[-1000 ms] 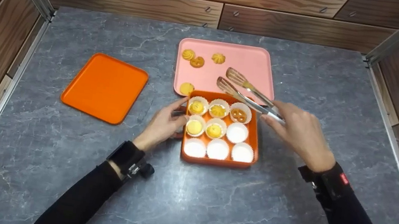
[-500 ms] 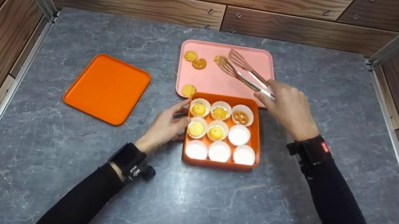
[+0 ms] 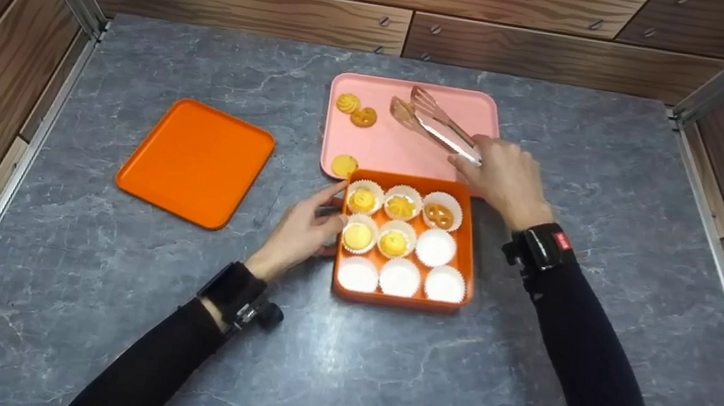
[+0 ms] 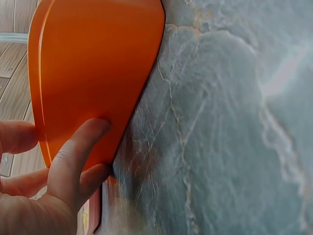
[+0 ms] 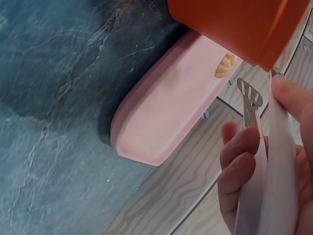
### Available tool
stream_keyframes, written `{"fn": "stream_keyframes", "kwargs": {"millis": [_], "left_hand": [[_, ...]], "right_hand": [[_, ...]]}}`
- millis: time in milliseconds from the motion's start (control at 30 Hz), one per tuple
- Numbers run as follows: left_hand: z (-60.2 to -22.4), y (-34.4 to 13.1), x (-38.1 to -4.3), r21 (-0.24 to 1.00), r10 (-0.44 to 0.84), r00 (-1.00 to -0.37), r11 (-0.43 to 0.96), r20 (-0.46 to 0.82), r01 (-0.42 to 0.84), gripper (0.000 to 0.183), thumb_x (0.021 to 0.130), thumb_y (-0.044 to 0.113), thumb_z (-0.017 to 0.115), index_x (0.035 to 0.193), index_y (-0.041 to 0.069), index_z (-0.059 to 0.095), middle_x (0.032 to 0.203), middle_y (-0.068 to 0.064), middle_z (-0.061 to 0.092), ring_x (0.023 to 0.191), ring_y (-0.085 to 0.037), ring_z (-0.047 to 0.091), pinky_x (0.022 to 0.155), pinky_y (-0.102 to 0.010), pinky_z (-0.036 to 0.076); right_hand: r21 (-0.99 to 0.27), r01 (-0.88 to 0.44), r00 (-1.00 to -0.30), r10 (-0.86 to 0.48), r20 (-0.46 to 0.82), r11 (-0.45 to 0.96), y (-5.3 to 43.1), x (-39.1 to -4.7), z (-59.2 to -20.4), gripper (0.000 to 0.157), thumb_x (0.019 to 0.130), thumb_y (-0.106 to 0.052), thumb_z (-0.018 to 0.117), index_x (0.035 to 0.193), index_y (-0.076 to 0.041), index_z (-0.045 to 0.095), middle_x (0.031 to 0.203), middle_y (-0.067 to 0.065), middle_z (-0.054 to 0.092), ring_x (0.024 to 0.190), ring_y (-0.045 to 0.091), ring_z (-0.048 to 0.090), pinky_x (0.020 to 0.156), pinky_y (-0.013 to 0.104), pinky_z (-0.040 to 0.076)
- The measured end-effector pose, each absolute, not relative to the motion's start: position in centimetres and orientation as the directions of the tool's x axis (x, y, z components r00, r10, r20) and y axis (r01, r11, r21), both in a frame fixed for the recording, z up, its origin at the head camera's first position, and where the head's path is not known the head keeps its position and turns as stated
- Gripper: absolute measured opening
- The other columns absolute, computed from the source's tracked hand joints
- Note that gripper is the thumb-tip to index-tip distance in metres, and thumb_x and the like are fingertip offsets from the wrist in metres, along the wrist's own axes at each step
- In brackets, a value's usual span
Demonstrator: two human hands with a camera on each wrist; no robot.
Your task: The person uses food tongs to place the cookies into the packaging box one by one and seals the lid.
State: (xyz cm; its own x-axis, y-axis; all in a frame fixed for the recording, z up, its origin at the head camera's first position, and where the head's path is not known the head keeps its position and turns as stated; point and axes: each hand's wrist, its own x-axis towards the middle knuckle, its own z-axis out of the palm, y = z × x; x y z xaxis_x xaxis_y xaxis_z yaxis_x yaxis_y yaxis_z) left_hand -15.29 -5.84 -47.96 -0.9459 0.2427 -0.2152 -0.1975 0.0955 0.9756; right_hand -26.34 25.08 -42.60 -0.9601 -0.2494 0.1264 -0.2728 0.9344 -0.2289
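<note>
- Orange walls are being shown by the box (image 3: 394,300), which is being borne by the grey surface (image 3: 281,376) just in front of the pink tray (image 3: 369,151).
- The box's left wall is being touched by the left hand (image 3: 300,226), its fingers being spread from the rim down toward the bottom edge.
- Nine white cups (image 3: 436,247) are being held in the box, in three rows of three.
- Five cups are being occupied by cookies (image 3: 357,236): all three of the far row, and the left and centre ones of the middle row. A pretzel (image 3: 438,215) is being held in the far right cup.
- White insides are being shown by the other four cups.
- Tongs (image 3: 447,142) are being gripped by the right hand (image 3: 507,181) over the pink tray, the fingers being curled round the handles. The tips are being held apart.
- One cookie (image 3: 409,106) is being partly hidden by the tongs; whether it is being touched cannot be told.
- A swirl cookie (image 3: 348,102) and a second pretzel (image 3: 364,117) are being carried side by side at the pink tray's far left, a round cookie (image 3: 344,165) at its near left corner.
- Left of the box, well apart, an orange tray (image 3: 198,162) is being supported by the surface.
</note>
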Motion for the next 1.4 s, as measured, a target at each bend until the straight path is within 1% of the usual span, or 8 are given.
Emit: {"fn": "stream_keyframes", "kwargs": {"millis": [233, 367, 567, 800, 1000, 1167, 1400], "left_hand": [[-48.0, -5.8, -15.2, 0.976, 0.245, -0.946, 0.106, -0.211, -0.190, 0.067, 0.100, 0.009, 0.061, 0.161, 0.022, 0.039, 0.145, -0.014, 0.051, 0.109, -0.027, 0.069, 0.073, -0.039, 0.066], [-48.0, -5.9, -15.2, 0.977, 0.249, -0.947, 0.110, -0.204, -0.182, 0.067, 0.100, 0.009, 0.061, 0.161, 0.023, 0.039, 0.146, -0.015, 0.051, 0.110, -0.027, 0.069, 0.073, -0.039, 0.066], [-48.0, -5.8, -15.2, 0.977, 0.243, -0.949, 0.112, -0.203, -0.180, 0.067, 0.099, 0.009, 0.062, 0.161, 0.022, 0.040, 0.145, -0.015, 0.052, 0.108, -0.027, 0.070, 0.072, -0.038, 0.066], [-48.0, -5.7, -15.3, 0.982, 0.239, -0.953, 0.075, -0.186, -0.173, 0.066, 0.099, 0.008, 0.061, 0.161, 0.018, 0.041, 0.142, -0.019, 0.053, 0.112, -0.030, 0.069, 0.072, -0.038, 0.066], [-48.1, -5.7, -15.3, 0.980, 0.233, -0.953, 0.095, -0.195, -0.177, 0.066, 0.099, 0.009, 0.062, 0.161, 0.020, 0.041, 0.142, -0.017, 0.053, 0.113, -0.028, 0.069, 0.071, -0.038, 0.066], [-48.0, -5.8, -15.3, 0.976, 0.233, -0.950, 0.104, -0.209, -0.189, 0.066, 0.100, 0.010, 0.063, 0.161, 0.022, 0.040, 0.144, -0.015, 0.052, 0.113, -0.027, 0.069, 0.072, -0.038, 0.066], [-47.9, -5.8, -15.3, 0.975, 0.236, -0.947, 0.101, -0.218, -0.199, 0.067, 0.100, 0.011, 0.063, 0.161, 0.023, 0.039, 0.146, -0.015, 0.050, 0.116, -0.027, 0.068, 0.074, -0.038, 0.066]], "right_hand": [[-0.242, -0.179, -0.984, -0.171, 0.052, 0.954, 24.5, -27.3, -43.0, 0.045, 0.100, -0.048, 0.064, 0.113, -0.005, 0.069, 0.087, 0.016, 0.066, 0.077, 0.038, 0.063, 0.067, 0.054, 0.052], [-0.247, -0.158, -0.987, -0.157, 0.023, 0.956, 24.2, -27.7, -43.0, 0.045, 0.100, -0.049, 0.064, 0.109, -0.005, 0.069, 0.087, 0.016, 0.065, 0.079, 0.038, 0.062, 0.070, 0.054, 0.051], [-0.253, -0.123, -0.991, -0.131, -0.015, 0.960, 23.9, -28.0, -43.1, 0.047, 0.099, -0.051, 0.064, 0.107, -0.005, 0.069, 0.088, 0.015, 0.065, 0.080, 0.037, 0.062, 0.070, 0.052, 0.051], [-0.247, -0.128, -0.991, -0.131, 0.003, 0.960, 23.6, -28.3, -43.3, 0.045, 0.098, -0.050, 0.066, 0.102, -0.005, 0.069, 0.086, 0.015, 0.064, 0.079, 0.039, 0.064, 0.065, 0.054, 0.052], [-0.247, -0.128, -0.991, -0.133, -0.002, 0.961, 23.5, -28.5, -43.6, 0.046, 0.098, -0.050, 0.066, 0.107, -0.005, 0.069, 0.088, 0.014, 0.065, 0.081, 0.039, 0.064, 0.070, 0.054, 0.053], [-0.219, -0.155, -0.988, -0.156, 0.011, 0.963, 23.5, -28.5, -43.8, 0.046, 0.099, -0.048, 0.066, 0.111, -0.003, 0.069, 0.091, 0.017, 0.067, 0.083, 0.041, 0.066, 0.072, 0.057, 0.054], [-0.192, -0.202, -0.979, -0.195, 0.058, 0.960, 23.8, -28.3, -44.1, 0.043, 0.100, -0.045, 0.066, 0.109, -0.002, 0.069, 0.090, 0.019, 0.067, 0.083, 0.043, 0.067, 0.070, 0.058, 0.056]]}}
